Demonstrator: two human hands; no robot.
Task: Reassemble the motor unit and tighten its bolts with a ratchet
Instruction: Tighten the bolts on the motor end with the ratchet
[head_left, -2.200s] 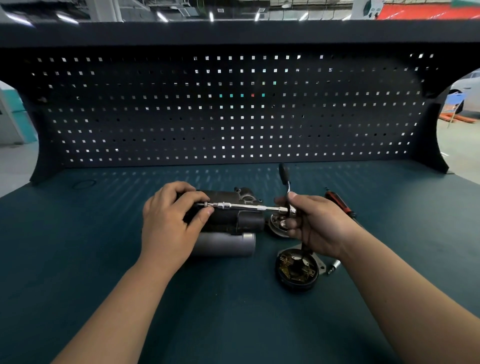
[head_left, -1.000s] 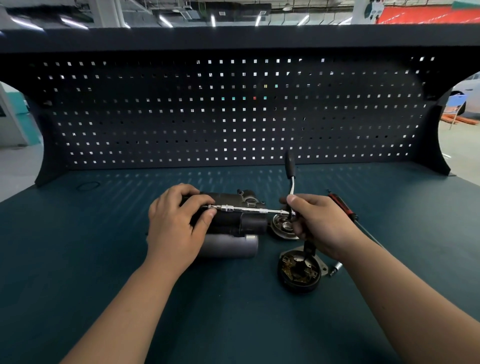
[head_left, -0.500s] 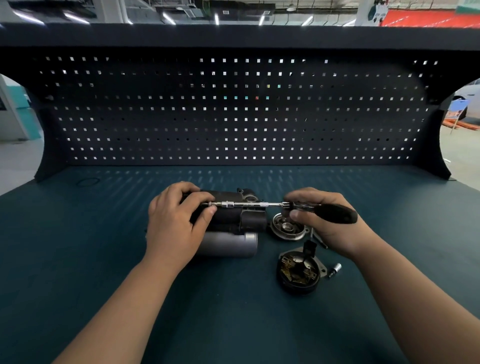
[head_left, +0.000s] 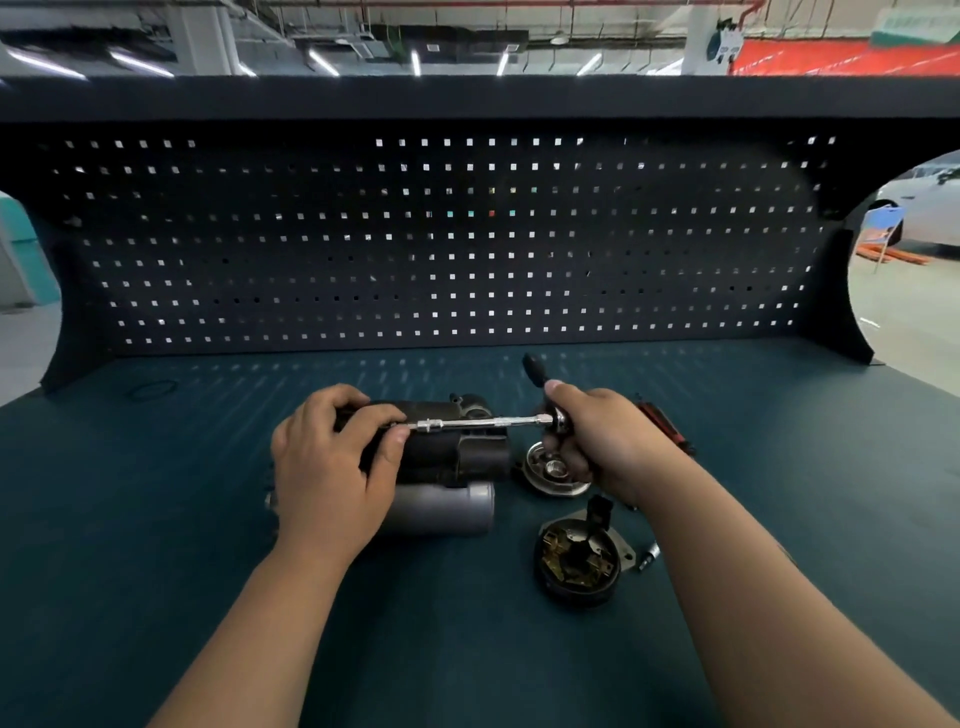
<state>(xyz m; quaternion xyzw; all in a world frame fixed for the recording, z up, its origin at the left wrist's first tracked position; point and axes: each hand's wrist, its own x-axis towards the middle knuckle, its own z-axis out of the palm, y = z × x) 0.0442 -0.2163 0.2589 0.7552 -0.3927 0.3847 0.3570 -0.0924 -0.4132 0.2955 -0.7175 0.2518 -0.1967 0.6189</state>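
Nearest, right of the motor and closer in: a round black cap (head_left: 576, 564), open side up, with brassy brush parts and dark wiring inside and a flat metal flange beneath. Just beside the cap, a small silvery bolt (head_left: 649, 556) lying on its side.

Next, the left hand (head_left: 332, 467), clamped over the left end of the motor (head_left: 457, 452), fingers curled across the top, thumb pressed to the dark casing. Motor on its side, middle of the bench (head_left: 156, 545): rough black cast body at the back, smooth grey metal cylinder (head_left: 441, 506) along the front.

Just right of the motor, a shiny dished metal disc (head_left: 550, 470), partly tucked under the right hand (head_left: 602, 441). Right hand wrapped tight round the head of the ratchet (head_left: 478, 423), black handle poking up and away past the thumb. Slim chrome bar running level across the top of the motor, left tip buried between the left fingers; on a bolt or not, impossible to tell.

Behind the right hand, a red-and-black screwdriver (head_left: 662, 421), mostly hidden.

Bench matte and dark teal, speckled with small patches of light. Far left of the motor, a thin dark ring (head_left: 153, 388) lying flat.

Beyond the motor, a black pegboard (head_left: 467, 234) of square holes under a dark shelf. Further off, strip lights on a bare ceiling, a red banner (head_left: 831, 57) and a white car (head_left: 930, 208) out to the right.
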